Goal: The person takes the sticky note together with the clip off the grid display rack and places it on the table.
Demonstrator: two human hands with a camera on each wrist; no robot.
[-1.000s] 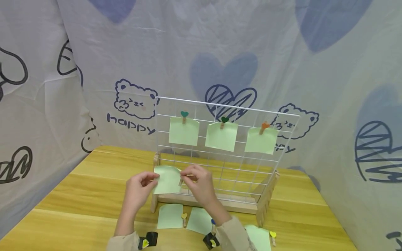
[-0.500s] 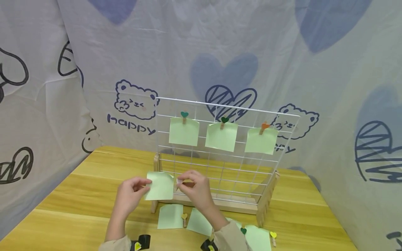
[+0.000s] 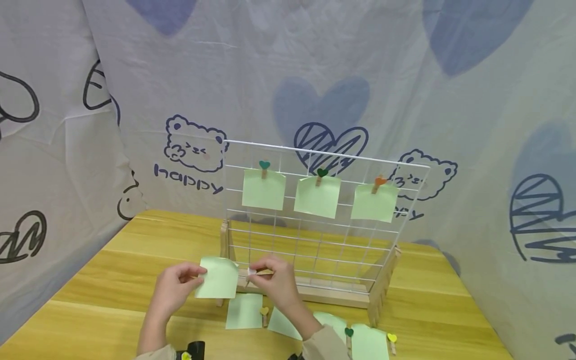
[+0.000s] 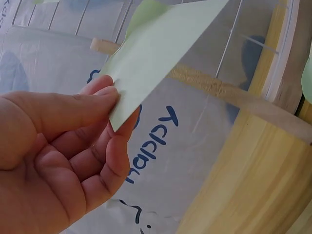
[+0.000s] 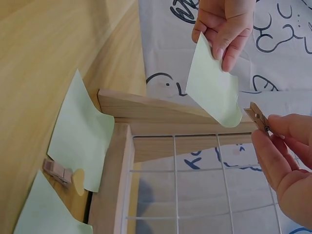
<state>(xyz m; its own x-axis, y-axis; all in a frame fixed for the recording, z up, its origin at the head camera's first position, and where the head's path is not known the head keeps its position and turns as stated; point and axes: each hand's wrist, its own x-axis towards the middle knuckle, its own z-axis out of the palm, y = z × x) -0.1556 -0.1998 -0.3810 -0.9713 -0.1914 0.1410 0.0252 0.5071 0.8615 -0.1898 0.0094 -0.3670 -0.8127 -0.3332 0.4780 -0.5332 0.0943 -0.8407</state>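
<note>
My left hand [image 3: 174, 286] pinches a pale green paper note [image 3: 218, 278] by its left edge, in front of the rack's left end. In the left wrist view the thumb lies flat on the note [image 4: 151, 53], whose far edge curls. To the right of the note, my right hand [image 3: 276, 281] pinches a small wooden clothespin [image 5: 257, 118] between thumb and fingertips. The clothespin is apart from the note. Behind both hands stands a white wire grid rack [image 3: 310, 233] on a wooden base [image 3: 324, 295]. Three green notes hang on it from heart clothespins, the middle note [image 3: 317, 196] among them.
On the wooden table [image 3: 108, 295] in front of the rack lie several more green notes, one [image 3: 244, 311] at the left. A yellow-heart clothespin [image 3: 264, 316], a green-heart one [image 3: 348, 333] and another yellow-heart one [image 3: 392, 342] lie by them. A printed cloth [image 3: 252, 65] hangs behind.
Both hands have drawn down and left, away from the grid. The note in the left hand and the clothespin in the right have come apart, with a gap between them.
</note>
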